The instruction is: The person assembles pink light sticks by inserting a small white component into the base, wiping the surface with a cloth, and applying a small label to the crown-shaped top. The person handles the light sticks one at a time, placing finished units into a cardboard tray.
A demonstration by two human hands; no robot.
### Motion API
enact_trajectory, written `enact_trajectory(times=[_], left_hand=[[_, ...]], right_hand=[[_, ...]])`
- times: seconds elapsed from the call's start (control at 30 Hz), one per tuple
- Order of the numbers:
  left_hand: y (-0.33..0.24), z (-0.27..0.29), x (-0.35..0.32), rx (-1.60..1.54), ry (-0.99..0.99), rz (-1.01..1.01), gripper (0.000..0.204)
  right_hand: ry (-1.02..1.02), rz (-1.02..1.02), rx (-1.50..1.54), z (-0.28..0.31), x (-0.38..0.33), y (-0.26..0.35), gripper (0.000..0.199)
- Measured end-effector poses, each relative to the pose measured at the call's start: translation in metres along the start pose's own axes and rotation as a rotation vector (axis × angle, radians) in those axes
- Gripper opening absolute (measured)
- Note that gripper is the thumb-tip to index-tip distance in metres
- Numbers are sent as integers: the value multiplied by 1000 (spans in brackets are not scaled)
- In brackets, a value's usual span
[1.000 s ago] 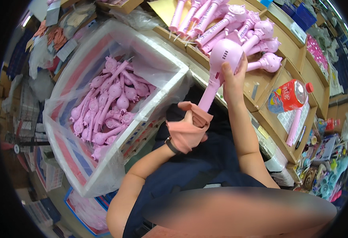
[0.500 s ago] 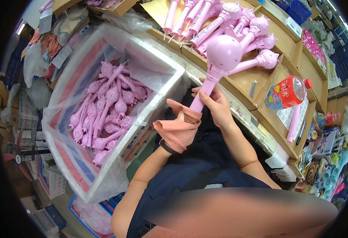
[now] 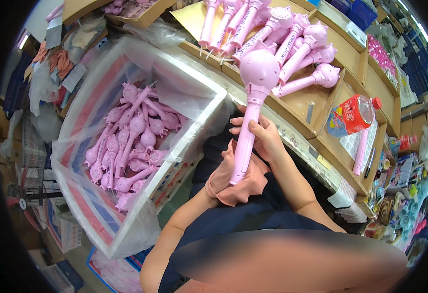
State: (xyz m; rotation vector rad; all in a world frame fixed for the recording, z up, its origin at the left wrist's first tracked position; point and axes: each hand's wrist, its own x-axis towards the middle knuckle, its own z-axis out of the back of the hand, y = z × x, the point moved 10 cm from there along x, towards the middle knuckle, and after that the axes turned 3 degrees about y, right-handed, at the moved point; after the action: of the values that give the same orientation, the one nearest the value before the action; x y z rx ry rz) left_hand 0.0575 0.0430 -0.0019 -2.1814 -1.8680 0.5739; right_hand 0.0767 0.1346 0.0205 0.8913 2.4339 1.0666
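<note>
A pink toy wand point(image 3: 247, 132) with a round head stands at a slant in front of me, head up and away. My right hand point(image 3: 268, 140) is closed on the middle of its handle, the thumb lying across the front. At the handle's lower end, my left hand point(image 3: 217, 179) holds a salmon-pink cloth point(image 3: 249, 189). The cloth lies spread behind and under the handle end, and it hides most of the left fingers. More pink wands point(image 3: 302, 49) lie piled on the bench just beyond the held one.
At left, a plastic-lined white crate point(image 3: 202, 105) holds many pink wands point(image 3: 136, 127). Cardboard trays point(image 3: 292, 117) cover the bench. On the right are a red-labelled bottle point(image 3: 353, 115), a paper sheet, a pen point(image 3: 370, 162) and a loose pink handle point(image 3: 361, 154).
The cloth has come away from around the handle end and now lies open beneath it. The wand has shifted slightly left and nearer, more upright. My left hand has moved lower.
</note>
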Motion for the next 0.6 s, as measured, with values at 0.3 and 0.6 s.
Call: enact_trajectory(times=[0.3,0.6], left_hand=[[-42,23,11,661,148,-104,22],[-204,73,-147,33,-74,-573,70]], right_hand=[[40,84,-275,-39,39,1,65],[-537,616,-1159,9,295,164,84]])
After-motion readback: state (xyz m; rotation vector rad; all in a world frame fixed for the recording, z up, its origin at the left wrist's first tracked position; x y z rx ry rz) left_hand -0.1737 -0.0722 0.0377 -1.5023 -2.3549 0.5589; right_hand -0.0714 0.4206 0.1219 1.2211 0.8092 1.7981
